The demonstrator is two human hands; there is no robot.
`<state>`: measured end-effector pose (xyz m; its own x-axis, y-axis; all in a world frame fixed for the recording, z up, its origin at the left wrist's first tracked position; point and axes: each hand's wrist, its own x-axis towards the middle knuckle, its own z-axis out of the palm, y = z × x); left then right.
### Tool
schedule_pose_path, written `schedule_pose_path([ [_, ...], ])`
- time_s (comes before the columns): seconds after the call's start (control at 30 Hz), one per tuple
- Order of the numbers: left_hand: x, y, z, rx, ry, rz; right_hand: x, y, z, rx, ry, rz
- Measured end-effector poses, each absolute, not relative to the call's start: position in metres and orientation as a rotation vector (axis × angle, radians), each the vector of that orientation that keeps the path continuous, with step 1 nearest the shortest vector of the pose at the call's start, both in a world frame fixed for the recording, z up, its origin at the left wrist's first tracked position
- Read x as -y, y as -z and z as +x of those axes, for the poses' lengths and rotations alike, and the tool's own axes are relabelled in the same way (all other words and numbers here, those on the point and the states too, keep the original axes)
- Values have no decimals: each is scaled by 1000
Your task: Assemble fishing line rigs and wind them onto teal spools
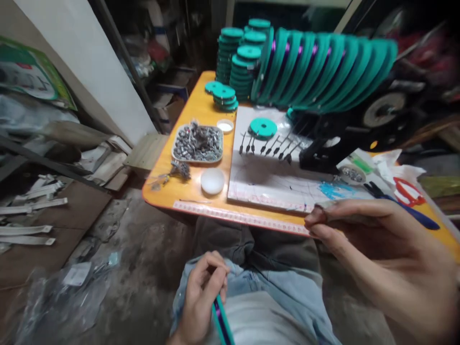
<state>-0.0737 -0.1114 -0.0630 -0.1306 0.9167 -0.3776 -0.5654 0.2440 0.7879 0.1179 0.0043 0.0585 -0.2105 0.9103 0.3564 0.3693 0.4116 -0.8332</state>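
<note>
Low over my lap, my left hand (206, 292) is closed on a teal spool (222, 320), seen edge-on, with a purple band between its rims. Its other end runs out of the bottom of the picture. My right hand (373, 244) is raised at the table's front right edge, thumb and forefinger pinched together. Whatever is between those fingertips is too small to make out. Close to them lies a pink-and-white measuring tape (240, 218) along the table's edge. A single teal spool (263, 127) lies flat on the white board (266, 184), behind several small dark pieces (269, 148) set in a row.
A tray (197, 143) of small metal parts, a white round piece (212, 181) and a small white dish (224, 126) stand on the orange table (161, 175). Behind are stacked teal spools (242, 72) and a rack of spools (323, 69). Blue-handled pliers (406, 208) and red scissors (408, 191) lie right.
</note>
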Motion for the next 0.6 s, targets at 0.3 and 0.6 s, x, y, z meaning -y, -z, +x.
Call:
schedule_pose_path([
  [0.3,85,37,-157,-1155,-1700,488,-110,-83,1,2586,-367,-747],
  [0.6,56,26,-176,-1137,-1763,389,-240,-71,-80,2707,140,-1325],
])
